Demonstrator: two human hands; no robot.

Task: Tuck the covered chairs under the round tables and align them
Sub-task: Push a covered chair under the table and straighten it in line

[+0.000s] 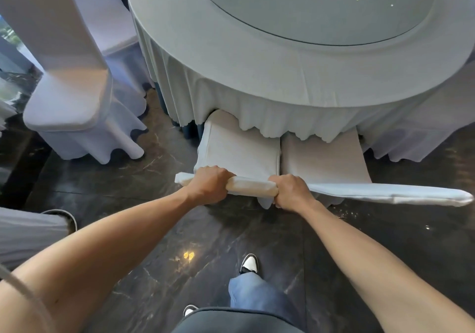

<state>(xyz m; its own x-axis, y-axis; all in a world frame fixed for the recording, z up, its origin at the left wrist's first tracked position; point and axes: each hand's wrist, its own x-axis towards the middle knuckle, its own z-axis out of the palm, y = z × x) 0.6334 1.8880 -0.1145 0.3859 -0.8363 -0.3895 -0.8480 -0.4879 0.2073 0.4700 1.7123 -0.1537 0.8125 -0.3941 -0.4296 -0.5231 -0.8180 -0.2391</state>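
No legible text, label, brand, number or sign found anywhere in the head view. Covered surfaces are plain fabric without print.

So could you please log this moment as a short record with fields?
held chair: white-covered chair, seat front tucked under the tablecloth
left hand: grips the top of its backrest
right hand: grips the same backrest top
neighbour chair: beside it on the right, also partly under the cloth
table: round, pale cloth, glass turntable
loose chair: left, standing clear of the table
floor: dark marble
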